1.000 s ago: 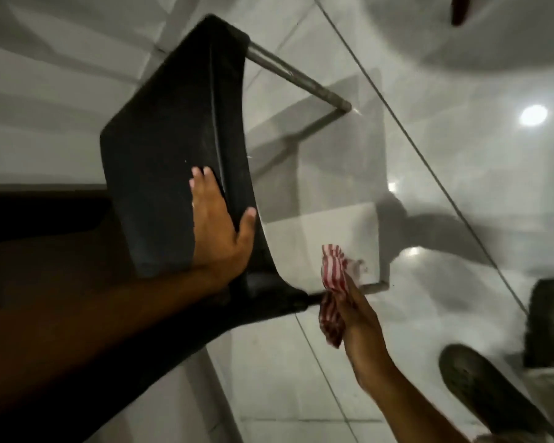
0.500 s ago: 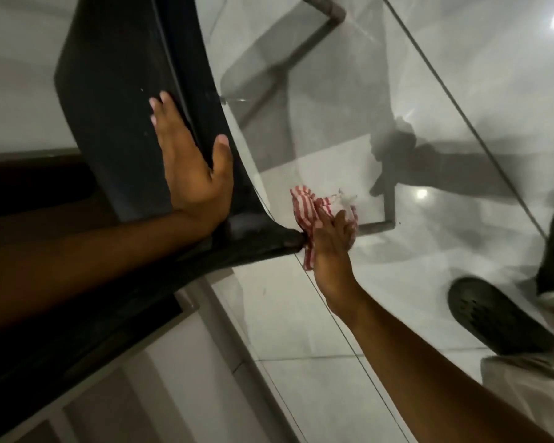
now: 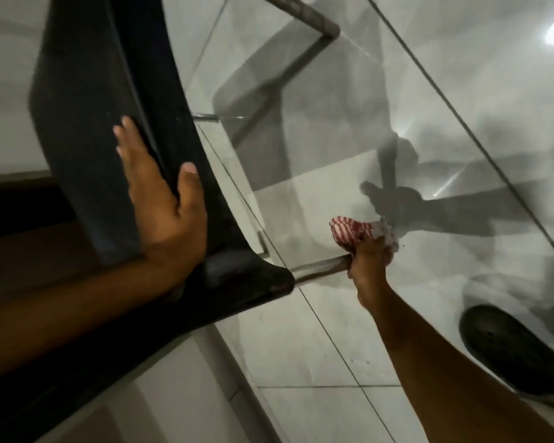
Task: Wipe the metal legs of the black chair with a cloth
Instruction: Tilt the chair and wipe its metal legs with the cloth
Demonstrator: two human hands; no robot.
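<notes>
The black chair (image 3: 103,100) is tipped over, its seat facing me on the left. My left hand (image 3: 160,199) lies flat against the seat, fingers spread, thumb on the chair's edge. A metal leg (image 3: 320,269) sticks out from the chair's lower corner to the right. My right hand (image 3: 370,257) is wrapped around that leg with a red-and-white striped cloth (image 3: 352,233) bunched between palm and metal. Another metal leg (image 3: 304,11) runs along the top of the view, and a short bit of a third leg (image 3: 205,116) shows beside the seat edge.
Glossy grey floor tiles (image 3: 301,346) lie below, with shadows of the chair and my arm. A dark perforated clog (image 3: 509,350) on a foot is at the right edge. A dark opening (image 3: 20,219) sits at the left behind the chair.
My right hand with the cloth has slid outward along the lower leg, away from the chair's corner, baring more metal. My left hand stays flat on the seat. The view has shifted closer.
</notes>
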